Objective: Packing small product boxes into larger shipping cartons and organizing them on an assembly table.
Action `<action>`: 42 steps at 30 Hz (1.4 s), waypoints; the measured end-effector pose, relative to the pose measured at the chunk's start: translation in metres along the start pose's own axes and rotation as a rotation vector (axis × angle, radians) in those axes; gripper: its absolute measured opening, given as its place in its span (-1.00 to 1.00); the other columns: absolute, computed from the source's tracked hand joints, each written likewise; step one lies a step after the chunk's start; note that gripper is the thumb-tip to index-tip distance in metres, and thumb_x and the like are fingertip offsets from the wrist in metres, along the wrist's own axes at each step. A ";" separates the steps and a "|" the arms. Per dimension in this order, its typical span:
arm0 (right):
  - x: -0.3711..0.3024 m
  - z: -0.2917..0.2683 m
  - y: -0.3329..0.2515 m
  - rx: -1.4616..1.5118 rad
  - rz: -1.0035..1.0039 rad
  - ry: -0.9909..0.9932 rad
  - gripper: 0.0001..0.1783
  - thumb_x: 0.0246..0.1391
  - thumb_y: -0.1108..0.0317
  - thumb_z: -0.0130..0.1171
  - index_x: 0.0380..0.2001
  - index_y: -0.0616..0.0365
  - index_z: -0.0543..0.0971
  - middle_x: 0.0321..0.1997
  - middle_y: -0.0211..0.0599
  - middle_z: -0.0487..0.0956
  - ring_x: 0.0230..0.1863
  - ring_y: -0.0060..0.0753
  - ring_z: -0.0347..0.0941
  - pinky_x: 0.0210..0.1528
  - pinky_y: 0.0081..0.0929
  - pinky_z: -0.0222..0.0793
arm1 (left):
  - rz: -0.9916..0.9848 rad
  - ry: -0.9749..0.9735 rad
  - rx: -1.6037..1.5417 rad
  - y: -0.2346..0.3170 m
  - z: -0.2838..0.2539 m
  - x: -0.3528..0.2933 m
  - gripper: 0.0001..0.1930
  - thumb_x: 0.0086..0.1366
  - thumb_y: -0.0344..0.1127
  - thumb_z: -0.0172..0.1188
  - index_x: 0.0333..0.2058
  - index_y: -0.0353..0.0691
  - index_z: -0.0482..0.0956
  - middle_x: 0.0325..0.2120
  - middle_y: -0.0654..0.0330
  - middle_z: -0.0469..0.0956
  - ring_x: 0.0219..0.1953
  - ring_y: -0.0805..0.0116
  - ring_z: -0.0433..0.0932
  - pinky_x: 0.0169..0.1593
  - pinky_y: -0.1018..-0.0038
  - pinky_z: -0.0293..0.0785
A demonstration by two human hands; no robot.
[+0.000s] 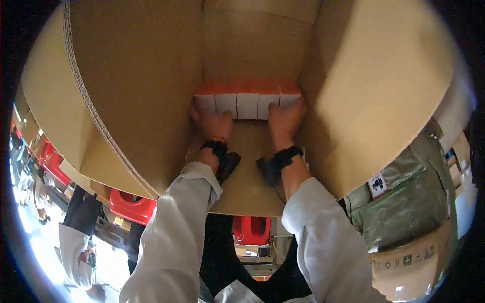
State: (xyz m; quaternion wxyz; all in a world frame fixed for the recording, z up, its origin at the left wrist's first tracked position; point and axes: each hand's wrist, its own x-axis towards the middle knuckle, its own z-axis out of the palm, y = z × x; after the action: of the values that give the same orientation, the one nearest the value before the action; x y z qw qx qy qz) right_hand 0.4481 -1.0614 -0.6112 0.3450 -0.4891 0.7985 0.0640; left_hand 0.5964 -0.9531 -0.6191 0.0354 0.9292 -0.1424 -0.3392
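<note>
Reaching deep into the big brown cardboard carton point(141, 91), the person is pressing both hands, left point(211, 122) and right point(284, 120), flat-fingered against the row of small orange-topped white boxes point(247, 99), grips open, squaring them against the back wall.

your left hand point(212, 123) and right hand point(285, 121) press on small packs point(247, 98) of smooth card, white faces and orange tops, slightly glossy. around you the carton point(141, 86) is matt brown corrugated cardboard, its cut edge showing the fluting. your sleeves point(174, 237) are white woven cloth, matt. the wrist straps point(217, 147) look like black fabric. the red crates point(132, 207) below are shiny plastic.
</note>
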 end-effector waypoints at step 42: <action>0.045 0.001 0.055 -0.722 -1.159 -0.143 -0.21 0.13 0.46 0.09 0.44 -0.19 0.23 0.39 -0.21 0.33 0.40 0.00 0.22 0.39 0.29 0.04 | 1.070 -0.125 0.819 -0.011 0.007 0.060 -0.37 0.14 -0.32 0.30 0.21 -0.25 0.38 0.07 -0.07 0.44 0.13 -0.12 0.44 0.21 -0.07 0.39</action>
State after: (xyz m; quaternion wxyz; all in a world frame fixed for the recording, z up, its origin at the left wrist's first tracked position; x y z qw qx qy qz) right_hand 0.3909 -1.0656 -0.6525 0.1909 -0.9162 0.3120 0.1634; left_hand 0.6382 -0.9592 -0.6631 -0.1649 0.6476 -0.7019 -0.2465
